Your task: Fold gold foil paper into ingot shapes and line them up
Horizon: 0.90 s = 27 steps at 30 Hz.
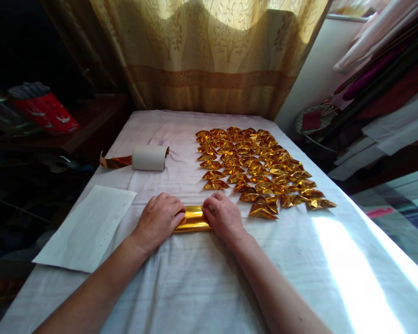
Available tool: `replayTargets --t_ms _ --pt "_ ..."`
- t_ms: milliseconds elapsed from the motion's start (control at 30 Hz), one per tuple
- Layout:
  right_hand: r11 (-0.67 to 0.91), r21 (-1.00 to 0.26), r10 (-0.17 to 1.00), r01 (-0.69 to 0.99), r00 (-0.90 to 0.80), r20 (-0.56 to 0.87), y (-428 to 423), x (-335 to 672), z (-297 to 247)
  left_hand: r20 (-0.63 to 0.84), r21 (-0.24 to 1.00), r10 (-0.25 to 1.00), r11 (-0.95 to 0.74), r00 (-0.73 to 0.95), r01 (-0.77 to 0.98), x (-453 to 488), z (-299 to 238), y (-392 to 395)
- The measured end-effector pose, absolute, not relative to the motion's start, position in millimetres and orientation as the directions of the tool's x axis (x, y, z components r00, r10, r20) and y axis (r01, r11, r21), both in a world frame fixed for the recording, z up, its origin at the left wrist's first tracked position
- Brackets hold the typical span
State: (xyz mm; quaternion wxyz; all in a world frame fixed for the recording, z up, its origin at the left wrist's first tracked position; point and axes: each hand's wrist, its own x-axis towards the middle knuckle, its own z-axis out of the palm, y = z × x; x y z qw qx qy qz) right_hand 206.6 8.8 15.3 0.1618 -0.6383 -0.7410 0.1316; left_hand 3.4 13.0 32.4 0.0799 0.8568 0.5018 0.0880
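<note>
A strip of shiny gold foil paper [194, 219], rolled or folded into a flat band, lies across the white cloth in front of me. My left hand [159, 215] grips its left end, the fingers curled over the top. At the other end my right hand [224, 214] pinches the foil between thumb and bent fingers. Both ends of the band are hidden under my hands. Beyond my right hand, several rows of folded gold foil pieces [254, 162], pointed at both ends like ingots, cover the cloth.
A white cardboard tube [149, 158] with gold foil [116, 162] sticking out lies at the back left. Nearer is a white sheet of paper [87, 229]. A red cup [50, 113] stands on a dark shelf at left. Clothes [390, 102] hang at right; a curtain [209, 55] closes the back.
</note>
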Motion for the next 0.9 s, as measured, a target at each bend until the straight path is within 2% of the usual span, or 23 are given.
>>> replayTargets --t_ms 133,233,533,900 --pt "0.346 -0.259 0.938 0.902 -0.34 0.07 10.4 205.4 22.8 0.07 0.151 0.858 -0.513 0.508 0.845 9.8 40.7 5.8" --pt "0.425 -0.227 0.902 0.876 -0.431 0.025 10.9 202.9 24.5 0.049 0.11 0.864 -0.503 0.501 0.857 14.6 41.5 1.1" --pt "0.326 -0.266 0.945 0.907 -0.321 0.064 6.0 192.1 17.2 -0.005 0.054 0.875 -0.483 0.483 0.874 20.4 46.1 -7.9" --pt "0.379 -0.377 0.925 0.845 -0.355 0.132 -16.2 204.2 11.2 -0.012 0.036 0.872 -0.488 0.489 0.872 22.5 48.6 -14.5"
